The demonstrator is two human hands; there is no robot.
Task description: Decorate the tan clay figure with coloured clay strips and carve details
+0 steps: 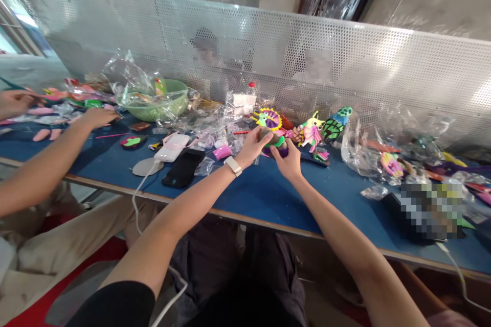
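Observation:
Above the blue table, both my hands are closed on one small clay piece with grey-brown, green and purple parts. My left hand grips it from the left, and my right hand from the right; the fingers cover much of it. Just behind stand colourful clay figures: a yellow-fringed purple one, a yellow and pink one and a blue and green one. A small pink packet lies left of my left hand.
A black phone and a white power bank with a cable lie to the left. Farther back is a green basin amid plastic bags. A co-worker's hands are at the left. A perforated metal screen borders the table.

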